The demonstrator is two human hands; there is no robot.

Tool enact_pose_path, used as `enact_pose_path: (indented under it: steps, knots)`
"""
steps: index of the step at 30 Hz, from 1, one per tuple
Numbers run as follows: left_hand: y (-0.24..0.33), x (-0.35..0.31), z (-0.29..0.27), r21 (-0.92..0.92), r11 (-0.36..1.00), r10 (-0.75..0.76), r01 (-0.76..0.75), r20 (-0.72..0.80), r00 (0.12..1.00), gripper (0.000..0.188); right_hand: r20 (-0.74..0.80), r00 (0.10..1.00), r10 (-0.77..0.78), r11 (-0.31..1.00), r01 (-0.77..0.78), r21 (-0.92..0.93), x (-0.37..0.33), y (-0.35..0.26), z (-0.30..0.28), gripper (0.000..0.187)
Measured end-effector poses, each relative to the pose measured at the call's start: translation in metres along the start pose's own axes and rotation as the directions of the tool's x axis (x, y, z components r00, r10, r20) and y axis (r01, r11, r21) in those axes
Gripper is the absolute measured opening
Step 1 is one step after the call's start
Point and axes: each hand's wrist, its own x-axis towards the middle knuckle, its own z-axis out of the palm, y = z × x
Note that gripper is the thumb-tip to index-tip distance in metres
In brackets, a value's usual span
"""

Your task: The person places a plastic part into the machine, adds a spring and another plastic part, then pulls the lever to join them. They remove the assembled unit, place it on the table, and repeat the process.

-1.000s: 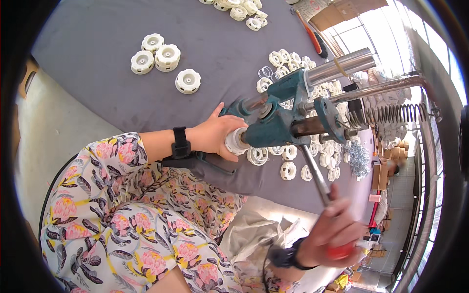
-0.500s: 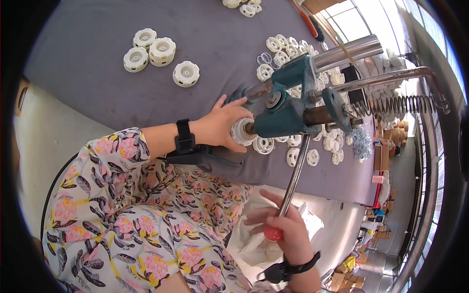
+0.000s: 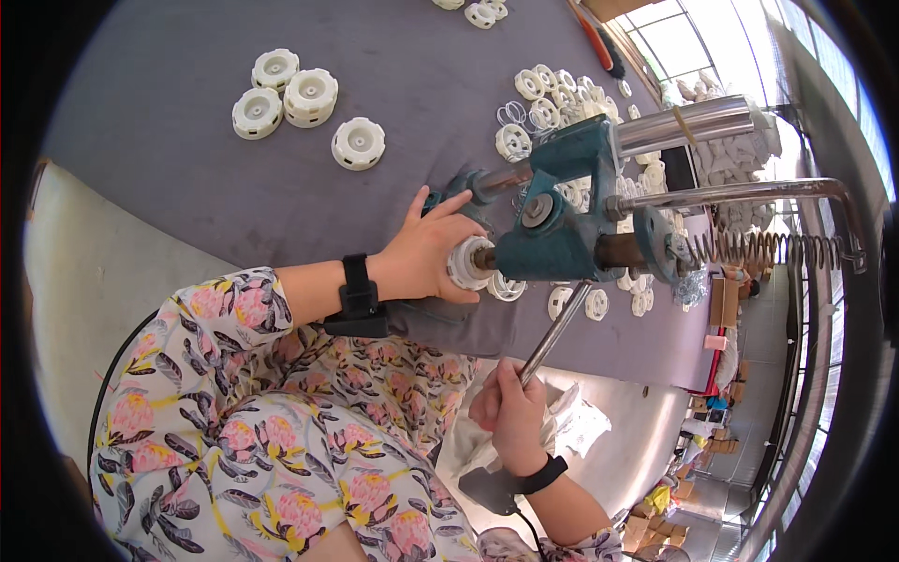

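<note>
My left hand (image 3: 423,251) curls around a white round plastic wheel part (image 3: 463,266), its thumb and fingers on either side of the rim. The ram of a green hand press (image 3: 552,245) meets the top of that part. Below the press, my right hand (image 3: 518,420) is closed round the end of its metal lever (image 3: 556,339), and the red knob there is mostly hidden in the fist. Another white ring part (image 3: 506,288) lies just beside the held one. The press base is partly covered by my left hand.
Several finished-looking white wheels (image 3: 358,143) stand at the left on the grey tabletop (image 3: 187,103). Behind the press lie many white parts (image 3: 545,114) and wire springs (image 3: 511,112). A long coil spring (image 3: 768,249) stretches from the press. A brush (image 3: 596,39) rests at the far edge.
My right hand has gone from loose fingers to a closed grip on the lever and moved slightly up and left. The left hand stays on the wheel part. The view has shifted slightly.
</note>
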Motion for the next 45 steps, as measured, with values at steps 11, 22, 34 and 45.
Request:
enact_pose_path:
  steps: [11,22,34,45]
  knots:
    - [-0.003,-0.003,-0.009,-0.032,0.999,-0.033,0.037,0.109,0.994,0.071,0.043,0.996,0.074,0.997,-0.075,0.015,-0.010,-0.016,0.003,0.031]
    - [-0.004,0.002,-0.005,-0.067,0.997,0.032,-0.025,0.107,0.994,0.065,0.103,0.984,0.148,0.989,-0.149,0.002,-0.023,-0.032,-0.003,0.026]
    - [0.008,-0.001,-0.014,-0.046,0.998,0.042,-0.037,0.108,0.993,0.067,0.121,0.971,0.206,0.971,-0.218,0.097,-0.030,-0.021,-0.011,0.028]
    - [0.017,-0.008,-0.007,0.011,0.997,0.083,-0.082,-0.041,0.996,0.068,0.052,0.998,-0.028,0.998,0.025,0.062,-0.004,0.009,0.000,0.034]
